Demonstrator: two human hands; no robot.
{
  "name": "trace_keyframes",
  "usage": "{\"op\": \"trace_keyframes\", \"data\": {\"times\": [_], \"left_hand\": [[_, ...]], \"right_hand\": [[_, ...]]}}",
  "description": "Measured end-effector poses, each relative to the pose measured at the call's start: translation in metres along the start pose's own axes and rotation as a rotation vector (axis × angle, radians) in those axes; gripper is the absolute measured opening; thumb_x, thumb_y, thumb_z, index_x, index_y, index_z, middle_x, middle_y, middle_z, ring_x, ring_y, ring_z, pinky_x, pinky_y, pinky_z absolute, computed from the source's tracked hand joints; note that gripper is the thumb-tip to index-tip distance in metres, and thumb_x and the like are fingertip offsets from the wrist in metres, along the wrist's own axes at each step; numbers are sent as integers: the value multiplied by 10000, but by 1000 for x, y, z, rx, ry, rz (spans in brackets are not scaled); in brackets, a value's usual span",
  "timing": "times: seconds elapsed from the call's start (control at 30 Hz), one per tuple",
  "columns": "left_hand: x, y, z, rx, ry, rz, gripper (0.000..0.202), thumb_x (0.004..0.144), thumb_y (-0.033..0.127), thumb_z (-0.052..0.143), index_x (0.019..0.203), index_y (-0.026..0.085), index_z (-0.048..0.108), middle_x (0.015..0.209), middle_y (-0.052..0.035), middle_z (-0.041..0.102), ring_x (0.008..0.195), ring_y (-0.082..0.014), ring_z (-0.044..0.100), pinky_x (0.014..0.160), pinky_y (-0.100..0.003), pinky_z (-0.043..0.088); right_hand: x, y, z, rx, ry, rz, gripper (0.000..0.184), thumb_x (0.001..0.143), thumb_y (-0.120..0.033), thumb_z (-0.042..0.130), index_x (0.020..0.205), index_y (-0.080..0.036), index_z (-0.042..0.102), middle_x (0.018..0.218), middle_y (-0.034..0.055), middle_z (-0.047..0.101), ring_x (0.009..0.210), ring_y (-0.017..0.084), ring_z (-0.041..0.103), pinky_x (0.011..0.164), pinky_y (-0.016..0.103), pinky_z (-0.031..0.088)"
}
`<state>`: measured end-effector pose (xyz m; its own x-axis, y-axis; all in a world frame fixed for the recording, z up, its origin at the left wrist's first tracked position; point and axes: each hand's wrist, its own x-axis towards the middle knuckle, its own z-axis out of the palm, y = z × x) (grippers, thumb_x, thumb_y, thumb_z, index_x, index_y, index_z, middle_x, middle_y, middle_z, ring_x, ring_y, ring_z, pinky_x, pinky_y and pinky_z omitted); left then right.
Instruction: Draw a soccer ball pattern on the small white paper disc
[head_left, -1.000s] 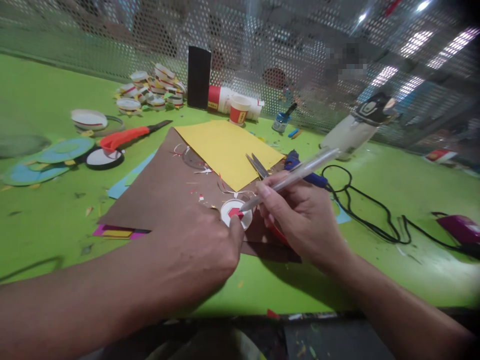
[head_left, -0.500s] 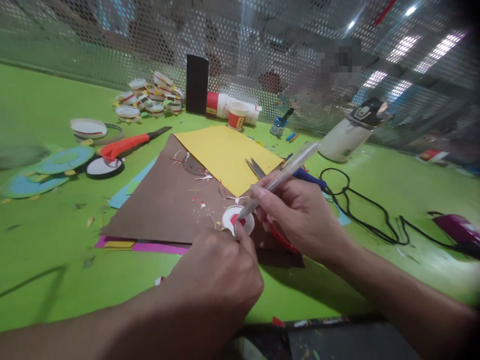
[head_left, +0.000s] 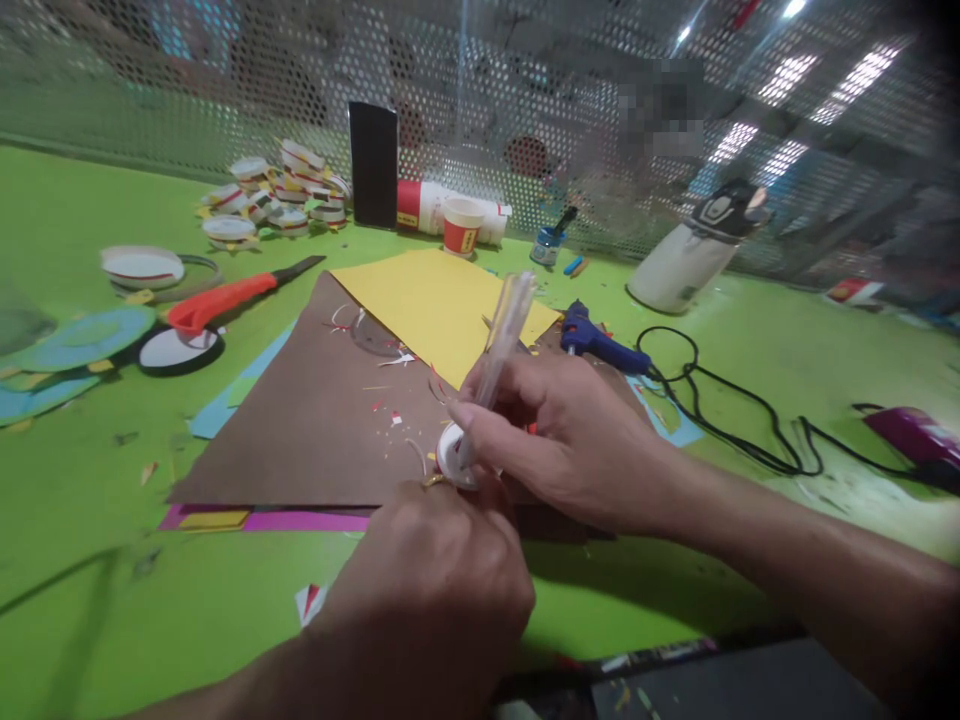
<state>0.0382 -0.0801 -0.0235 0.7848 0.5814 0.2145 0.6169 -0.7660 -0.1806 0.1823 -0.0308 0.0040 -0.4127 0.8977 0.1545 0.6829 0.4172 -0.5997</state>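
My right hand (head_left: 559, 440) is closed round a clear pen (head_left: 499, 345), which stands nearly upright with its tip down on a small white disc (head_left: 448, 462). The disc lies on a brown paper sheet (head_left: 315, 420) and is mostly covered by the two hands. My left hand (head_left: 435, 590) is curled into a fist just in front of the disc, its fingertips pressed against the disc's near edge. A yellow sheet (head_left: 435, 300) lies on the brown one behind the hands.
A blue glue gun (head_left: 596, 340) with a black cord (head_left: 720, 410) lies to the right. An orange-handled knife (head_left: 225, 295), paper rings (head_left: 82, 340), cut cup pieces (head_left: 277, 195), a black phone (head_left: 373, 165), a red cup (head_left: 460, 227) and a white bottle (head_left: 690, 255) stand on the green table (head_left: 150, 600).
The pen has swung from a low slant to nearly upright. My right hand moved left over the disc and hides its red piece. My left hand slid back toward me.
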Motion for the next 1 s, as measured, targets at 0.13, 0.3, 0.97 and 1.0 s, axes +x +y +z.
{"op": "trace_keyframes", "data": {"times": [0.13, 0.3, 0.97, 1.0], "left_hand": [[0, 2, 3, 79, -53, -7, 147, 728, -2, 540, 691, 112, 624, 555, -43, 617, 499, -165, 570, 481, -281, 326], [-1, 6, 20, 89, 89, -48, 136, 709, 68, 539, 611, 151, 582, 479, -30, 559, 426, -182, 514, 437, -304, 291], [1, 6, 26, 4, 79, -10, 144, 705, 69, 552, 625, 126, 657, 477, -58, 574, 399, -199, 514, 407, -313, 260], [1, 6, 26, 1, 67, -4, 142, 709, 72, 556, 625, 125, 657, 480, -58, 574, 403, -197, 513, 409, -310, 262]], "right_hand": [[1, -1, -1, -44, -50, -8, 169, 853, -250, 542, 749, -147, 628, 586, -38, 569, 497, 84, 486, 456, 214, 316], [1, 2, 0, -34, -65, 4, 179, 860, -265, 531, 775, -152, 640, 600, -35, 569, 501, 84, 482, 460, 211, 311], [3, 1, 1, -103, -34, -32, 143, 828, -224, 546, 736, -159, 633, 580, -40, 564, 477, 68, 439, 450, 205, 269], [3, 1, 2, -103, -40, -31, 144, 827, -222, 543, 733, -160, 632, 581, -39, 563, 479, 69, 438, 452, 206, 269]]}}
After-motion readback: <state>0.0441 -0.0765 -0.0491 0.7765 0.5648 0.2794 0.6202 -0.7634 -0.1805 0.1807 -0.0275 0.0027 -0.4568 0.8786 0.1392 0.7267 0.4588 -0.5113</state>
